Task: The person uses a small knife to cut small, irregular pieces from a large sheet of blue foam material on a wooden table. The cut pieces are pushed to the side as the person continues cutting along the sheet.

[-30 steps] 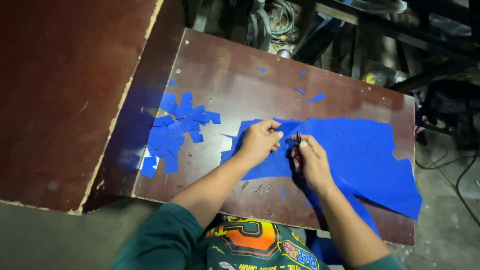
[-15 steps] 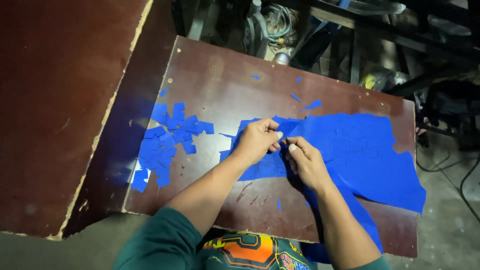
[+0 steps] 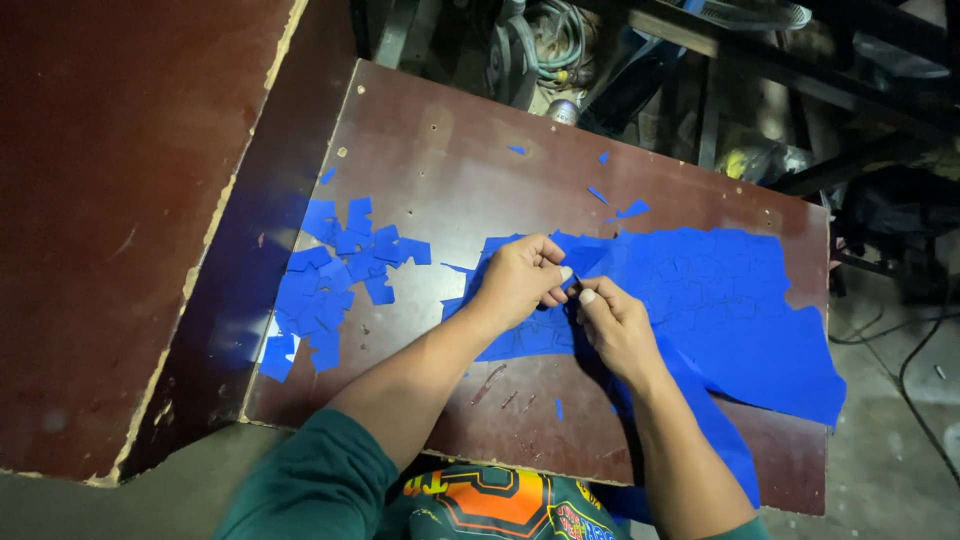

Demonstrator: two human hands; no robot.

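Two hands meet over a big blue sheet (image 3: 720, 300) spread across the right half of a dark brown board (image 3: 450, 150). Thumb and fingers of the left hand (image 3: 520, 280) are closed, pinching the sheet's edge, and the right hand (image 3: 612, 322) pinches it just beside, fingertips nearly touching. Many small blue squares (image 3: 335, 275) lie piled on the board's left side, well apart from the hands.

Blue sheet (image 3: 720, 300) w/ grid lines, blue squares (image 3: 335, 275), dark-red board (image 3: 450, 150).
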